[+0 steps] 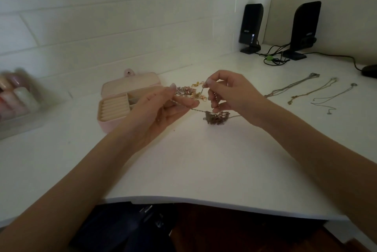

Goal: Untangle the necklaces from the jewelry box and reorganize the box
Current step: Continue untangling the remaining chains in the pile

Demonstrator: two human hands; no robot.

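The tangle (pixel 190 92) is held up at the middle of the frame, above the desk (pixel 204 160), strung between both hands. Its colourful, flower-like part lies nearest the left hand (pixel 163 107), and from it a thin chain (pixel 199 110) drops down and to the right to a darker clump (pixel 216 118) that hangs or rests just under the right hand (pixel 230 93); I cannot tell whether it touches the desk. So the long axis runs from upper left to lower right, and the right hand is the nearer one to the knot that needs working.

The left grip is partly spread: thumb and forefinger close lightly on the colourful part, the other fingers lying loose beneath it. The right grip is pressed together at thumb and forefinger, pinching a fine link or clasp at the top of the tangle, with the lower fingers curled close to the strand going down to the clump.

The box (pixel 122 105) stands open at centre left, just behind the left hand, its ring rolls bare. Three necklaces (pixel 306 90) lie straightened and apart on the right of the desk, likely already freed. My judgement: the next move is a gentle pull apart along that slanted axis, the left hand anchoring.
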